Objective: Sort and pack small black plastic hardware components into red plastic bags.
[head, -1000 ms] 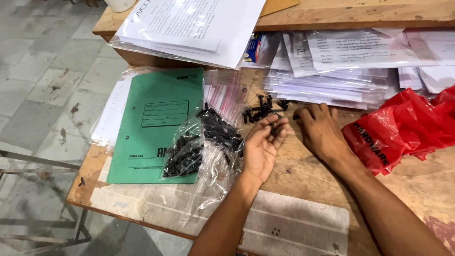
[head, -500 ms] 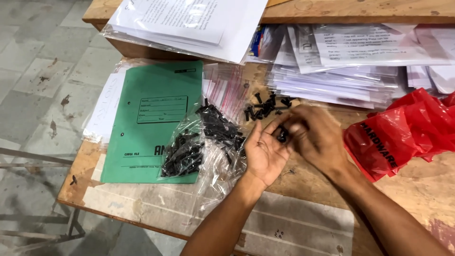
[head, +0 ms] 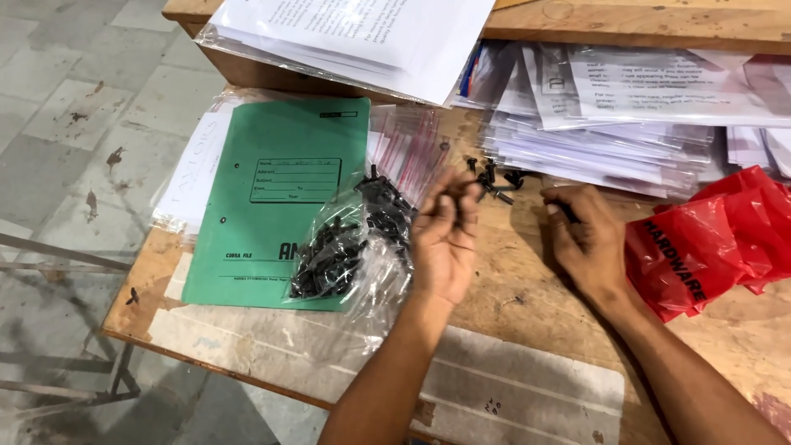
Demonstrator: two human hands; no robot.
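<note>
Counted on the bench [head: 527, 288]

Two hands: left hand [head: 445, 239], right hand [head: 589, 239]. One green file folder [head: 280, 198]. One red plastic bag [head: 709, 239]. One clear bag of black screws [head: 338, 255]. One loose cluster of black screws [head: 494, 177], too small and overlapped to number. Several stacks of bagged white papers [head: 610, 124], exact count unclear.

Occluded, cropped and blurred regions, head view.
The motion-blurred left hand [head: 445, 239] hides whatever its curled fingers enclose and covers part of the loose black screws [head: 493, 177] on the wooden table [head: 527, 288]. The right hand [head: 587, 239] masks a small dark item at its fingertips, kind indeterminate. The crumpled red plastic bag [head: 709, 239] and far stacks of sleeved white papers [head: 610, 115] are cut by the right and top edges.
</note>
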